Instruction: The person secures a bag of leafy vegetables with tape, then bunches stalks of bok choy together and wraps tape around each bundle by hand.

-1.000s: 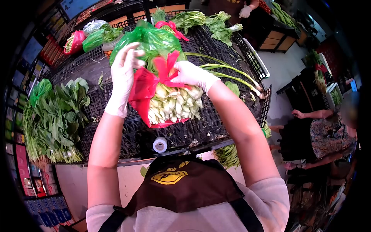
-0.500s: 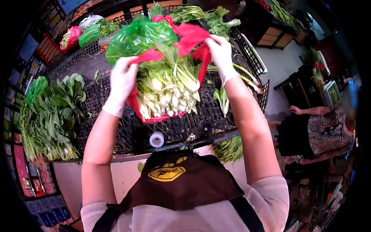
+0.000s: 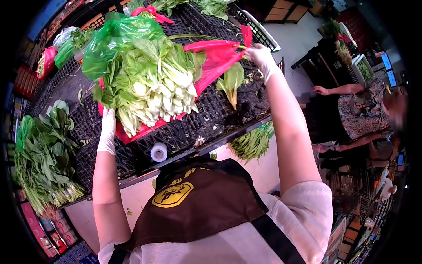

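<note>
Black lattice crates (image 3: 180, 138) bear pale-stemmed leafy greens (image 3: 160, 99) on untied red plastic (image 3: 215, 66); your right hand (image 3: 260, 57) pinches it, left hand (image 3: 108, 125) fingers unclear.

thin white gloves (image 3: 268, 66) cover the fingers (image 3: 253, 52) — a pale greyish short-sleeved shirt (image 3: 220, 250) sits under a dark brown apron (image 3: 211, 200) with black straps (image 3: 278, 240) and a yellow emblem (image 3: 172, 195) bearing dark marks.

The head camera looks forward and down from close above the apron (image 3: 198, 209).
</note>
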Demonstrator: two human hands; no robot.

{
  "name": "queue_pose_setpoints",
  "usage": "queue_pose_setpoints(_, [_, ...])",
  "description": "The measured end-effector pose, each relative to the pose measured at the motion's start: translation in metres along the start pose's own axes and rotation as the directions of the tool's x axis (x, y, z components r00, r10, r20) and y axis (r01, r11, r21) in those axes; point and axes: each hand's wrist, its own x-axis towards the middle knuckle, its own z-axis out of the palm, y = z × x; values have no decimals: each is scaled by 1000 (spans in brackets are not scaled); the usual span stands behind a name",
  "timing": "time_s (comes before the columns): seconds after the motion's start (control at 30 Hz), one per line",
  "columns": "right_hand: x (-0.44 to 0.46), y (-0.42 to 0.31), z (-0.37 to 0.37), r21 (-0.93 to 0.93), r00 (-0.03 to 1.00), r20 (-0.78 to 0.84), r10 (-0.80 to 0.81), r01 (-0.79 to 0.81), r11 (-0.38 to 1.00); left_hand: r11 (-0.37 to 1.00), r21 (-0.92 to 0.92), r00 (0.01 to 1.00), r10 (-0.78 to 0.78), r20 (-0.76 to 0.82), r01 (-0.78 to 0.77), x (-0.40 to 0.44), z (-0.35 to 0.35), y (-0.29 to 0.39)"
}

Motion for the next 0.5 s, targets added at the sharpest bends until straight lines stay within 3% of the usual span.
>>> queue_pose_setpoints(0.03, [2, 16, -11, -320, 996, -53, -76, 55, 946, 997, 8, 997, 76, -9, -75, -18, 12, 26])
queue_pose_setpoints(0.1, [-53, 21, -15, -626, 991, -75, -113, 41, 779, 953, 264, 983, 171, -63, -149, -44, 22, 60])
queue_pose_setpoints(0.13, [-64, 46, -17, -629, 992, 107, 73, 11, 777, 856, 427, 939, 341, -44, -291, -46, 13, 44])
queue_pose_setpoints(0.17, [-76, 70, -19, -643, 925, 283, 254, -14, 766, 826, 501, 938, 338, -73, -259, -61, 17, 58])
queue_pose_setpoints(0.2, [-88, 91, -9, -697, 902, 282, 328, -42, 716, 813, 502, 924, 377, -69, -294, -73, 16, 60])
queue_pose_setpoints(0.23, [-104, 89, 5, -781, 913, 235, 333, -27, 624, 798, 503, 907, 415, -63, -330, -82, 14, 62])
queue_pose_setpoints(0.27, [-104, 121, 11, -830, 961, 224, 164, 100, 549, 772, 559, 913, 403, -62, -303, -91, 13, 66])
queue_pose_setpoints(0.3, [-109, 123, 19, -824, 930, 263, 258, 78, 561, 742, 613, 920, 388, -61, -272, -100, 10, 71])
queue_pose_setpoints(0.33, [-111, 126, 24, -857, 962, 184, 204, 55, 512, 708, 665, 927, 370, -62, -238, -110, 10, 85])
queue_pose_setpoints(0.37, [-110, 129, 28, -885, 984, 104, 144, 26, 465, 798, 566, 932, 337, -131, -209, -123, 16, 100])
queue_pose_setpoints(0.43, [-103, 113, 15, -859, 940, 261, 219, 123, 496, 847, 463, 884, 402, -237, -261, -131, 16, 107])
queue_pose_setpoints(0.5, [-108, 62, -7, -868, 958, 246, 147, 151, 473, 896, 363, 856, 383, -347, -254, -150, 28, 128])
